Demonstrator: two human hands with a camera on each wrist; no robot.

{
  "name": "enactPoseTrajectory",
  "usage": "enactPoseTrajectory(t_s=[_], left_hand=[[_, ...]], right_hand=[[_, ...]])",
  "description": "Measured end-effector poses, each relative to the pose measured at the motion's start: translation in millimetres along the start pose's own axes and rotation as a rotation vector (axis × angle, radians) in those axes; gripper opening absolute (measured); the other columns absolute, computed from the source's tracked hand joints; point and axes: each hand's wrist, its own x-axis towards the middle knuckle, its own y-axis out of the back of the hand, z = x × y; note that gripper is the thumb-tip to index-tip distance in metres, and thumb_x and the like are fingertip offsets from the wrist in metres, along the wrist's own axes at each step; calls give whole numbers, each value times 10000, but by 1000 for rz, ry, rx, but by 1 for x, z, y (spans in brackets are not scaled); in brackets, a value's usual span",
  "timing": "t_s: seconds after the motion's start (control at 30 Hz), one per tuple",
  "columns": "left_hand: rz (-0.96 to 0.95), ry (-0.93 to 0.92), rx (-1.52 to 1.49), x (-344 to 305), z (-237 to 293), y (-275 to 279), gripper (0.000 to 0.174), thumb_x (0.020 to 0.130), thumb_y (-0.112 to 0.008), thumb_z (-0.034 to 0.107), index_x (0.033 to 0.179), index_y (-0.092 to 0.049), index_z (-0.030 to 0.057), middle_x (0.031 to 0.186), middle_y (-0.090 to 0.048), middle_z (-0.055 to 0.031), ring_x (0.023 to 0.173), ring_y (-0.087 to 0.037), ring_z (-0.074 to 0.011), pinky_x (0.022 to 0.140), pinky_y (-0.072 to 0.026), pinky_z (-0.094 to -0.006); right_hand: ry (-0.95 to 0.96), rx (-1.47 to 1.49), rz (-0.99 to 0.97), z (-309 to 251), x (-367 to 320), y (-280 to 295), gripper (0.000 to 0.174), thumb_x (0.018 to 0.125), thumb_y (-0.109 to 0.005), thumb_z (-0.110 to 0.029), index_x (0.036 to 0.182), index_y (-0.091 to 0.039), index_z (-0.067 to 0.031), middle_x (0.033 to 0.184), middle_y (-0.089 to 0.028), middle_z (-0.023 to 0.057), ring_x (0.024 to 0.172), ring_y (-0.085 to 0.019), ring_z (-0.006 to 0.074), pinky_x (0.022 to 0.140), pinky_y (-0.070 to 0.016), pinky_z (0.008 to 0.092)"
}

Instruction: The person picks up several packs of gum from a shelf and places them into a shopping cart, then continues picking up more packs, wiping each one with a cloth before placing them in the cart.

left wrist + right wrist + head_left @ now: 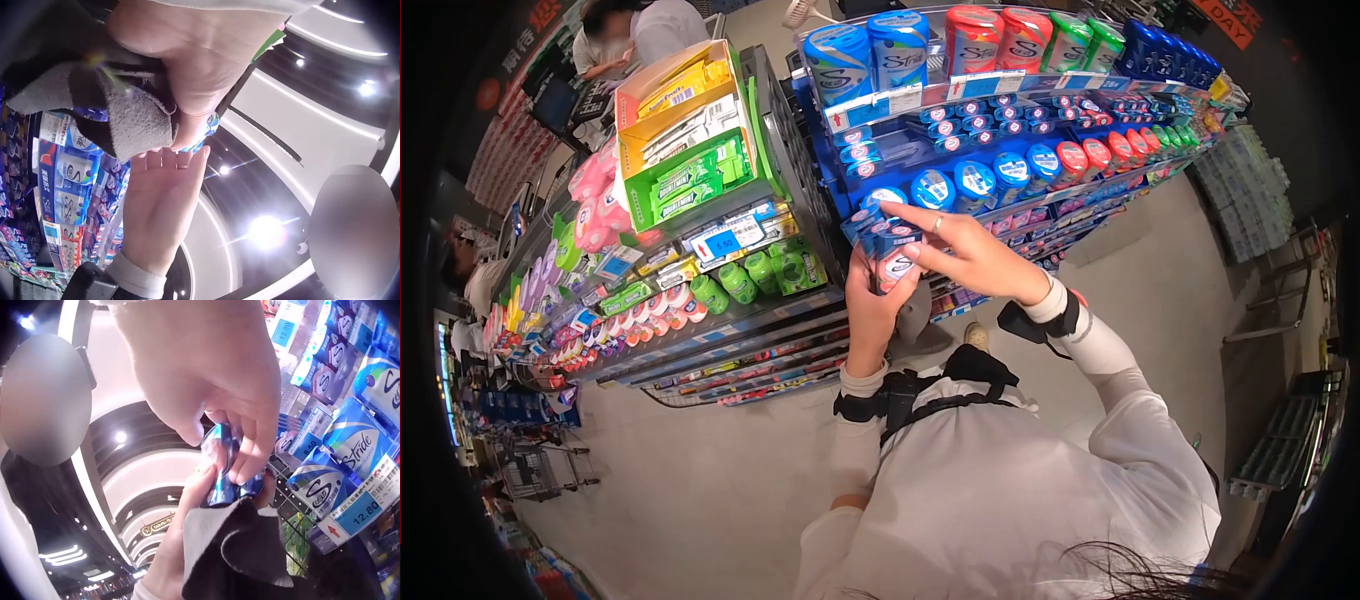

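In front of the blue gum shelf, my two hands meet around a small bundle of gum packs point(888, 238), blue with pinkish labels. My left hand point(868, 312) grips the bundle from below, its thumb along the near side. From the right, my right hand point(975, 258), with a ring on one finger, reaches over the top. In the right wrist view its thumb and curled fingers hold the upper part of a shiny pack point(220, 465). Only a blue bit of packaging point(212, 125) shows past my left thumb in the left wrist view; the rest is hidden.
Blue-lidded gum tubs point(933, 188) line the shelf right behind my hands, with large Stride tubs point(898, 50) above. To the left stands a rack with a box of gum sticks point(690, 185). Price tags point(356, 515) edge the shelf. A person point(665, 35) is at the back left.
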Motion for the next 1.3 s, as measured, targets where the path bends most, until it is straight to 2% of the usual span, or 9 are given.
enactPoseTrajectory(t_s=[0.03, 0.07, 0.17, 0.27, 0.43, 0.67, 0.77, 1.07, 1.3], left_hand=[[64, 32, 5, -5, 2, 2, 545, 744, -691, 24, 1219, -422, 13, 1087, -547, -62, 948, -555, -120, 812, -459, -259], [128, 63, 10, -10, 3, 4, 548, 745, -690, 24, 1223, -421, 12, 1089, -547, -62, 954, -553, -121, 812, -459, -258], [182, 65, 37, -19, -1, 10, 547, 755, -681, 54, 1232, -417, 14, 1087, -544, -55, 943, -550, -115, 816, -452, -250], [219, 81, -8, -30, 1, 9, 554, 751, -687, 87, 1232, -421, 16, 1081, -549, -59, 941, -549, -116, 818, -445, -246], [198, 77, 18, -49, 1, 10, 570, 731, -708, 90, 1225, -431, 21, 1062, -563, -66, 953, -557, -138, 868, -428, -271], [181, 65, 35, -59, 12, 9, 544, 717, -719, 77, 1187, -451, 24, 1064, -569, -72, 955, -569, -142, 855, -440, -276], [188, 40, 47, -60, 11, 10, 543, 716, -718, 92, 1185, -453, 30, 1028, -571, -62, 908, -574, -138, 814, -454, -267], [189, 49, 22, -70, 12, 17, 530, 719, -709, 60, 1183, -456, 30, 1042, -573, -62, 929, -576, -137, 838, -447, -275], [197, 14, 23, -72, 11, 17, 546, 718, -714, 94, 1192, -449, 32, 999, -575, -65, 860, -579, -142, 764, -471, -261]], right_hand=[[-270, 181, -158, -9, 7, 11, 450, 934, -501, -161, 1355, -403, -36, 990, -633, 100, 729, -533, 74, 704, -465, 244], [-310, 298, -32, -7, 14, 8, 470, 909, -542, -126, 1348, -406, -29, 1118, -596, 126, 696, -511, 65, 683, -467, 226], [-70, -85, 257, 11, 39, 1, 639, 799, -664, -56, 1361, -364, -9, 1325, -439, 180, 702, -561, 100, 648, -488, 247], [-100, -205, 289, 33, 66, -13, 679, 767, -679, -53, 1353, -343, 21, 1322, -426, 213, 744, -599, 154, 676, -498, 279], [-114, -399, 274, 49, 94, -13, 745, 620, -783, -244, 1219, -439, 34, 1007, -601, 209, 848, -612, 320, 754, -482, 375], [63, -515, 333, 58, 90, -3, 712, 596, -771, -216, 1172, -477, 82, 981, -602, 191, 806, -609, 308, 733, -483, 358], [-122, -388, 368, 45, 87, -6, 704, 605, -754, -205, 1184, -475, 80, 932, -604, 184, 800, -610, 281, 717, -476, 332], [-126, -437, 527, 51, 102, -25, 568, 578, -782, -211, 1020, -532, 45, 936, -603, 230, 880, -586, 393, 768, -470, 424], [-155, -324, 605, 46, 99, -30, 581, 574, -794, -206, 1029, -531, 43, 952, -605, 234, 882, -595, 387, 779, -474, 413]])
